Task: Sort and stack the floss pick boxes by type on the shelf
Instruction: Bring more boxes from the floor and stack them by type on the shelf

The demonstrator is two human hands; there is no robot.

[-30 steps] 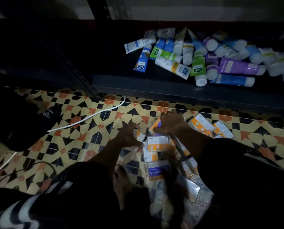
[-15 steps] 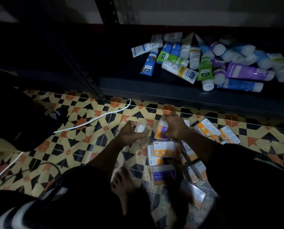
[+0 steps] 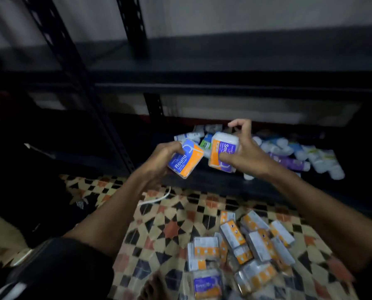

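Note:
My left hand (image 3: 162, 155) grips a blue and orange floss pick box marked "Round" (image 3: 186, 158), held up in front of the dark metal shelf (image 3: 224, 87). Beside it my right hand (image 3: 243, 152) holds an orange and purple box marked "Smooth" (image 3: 220, 151). The two boxes are side by side, close but apart, tilted toward me. On the patterned floor below lies a loose pile of several more floss pick boxes (image 3: 245, 247), mostly orange and white, one purple-labelled one (image 3: 206, 284) nearest me.
Several tubes and bottles (image 3: 288, 154) lie scattered on the bottom shelf behind my hands. Black uprights (image 3: 72, 68) frame the shelf at left. A white cable (image 3: 154, 200) runs over the tiled floor. My bare foot (image 3: 157, 286) is at the bottom edge.
Both hands have risen from the pile on the floor to shelf height, each carrying a box. The view has tilted upward, showing the upper shelf.

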